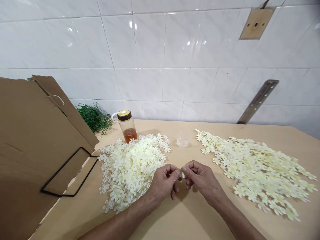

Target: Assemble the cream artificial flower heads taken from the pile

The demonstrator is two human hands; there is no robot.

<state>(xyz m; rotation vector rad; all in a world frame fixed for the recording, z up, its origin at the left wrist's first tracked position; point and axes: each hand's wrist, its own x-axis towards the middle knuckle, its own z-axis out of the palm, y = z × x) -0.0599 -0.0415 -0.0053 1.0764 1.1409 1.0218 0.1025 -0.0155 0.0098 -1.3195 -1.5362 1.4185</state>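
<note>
My left hand (164, 182) and my right hand (203, 180) meet over the table, thumbs and fingers pinched. Between their tips is a small white artificial flower (183, 174), mostly hidden by the fingers. Left of my hands spreads a heap of loose cream-white artificial flowers (132, 168), close to my left wrist. On the right lies a wide bunch of similar flowers (260, 166), arranged in long overlapping rows. A small clear plastic cup (183, 140) stands just beyond my hands; its contents cannot be made out.
A bottle (127, 128) with amber liquid stands behind the left heap. Green artificial stems (93, 116) lie at the back left. A cardboard box (32, 143) and a black wire frame (77, 180) take up the left side. Behind the table (175, 216) rises a tiled wall (150, 43).
</note>
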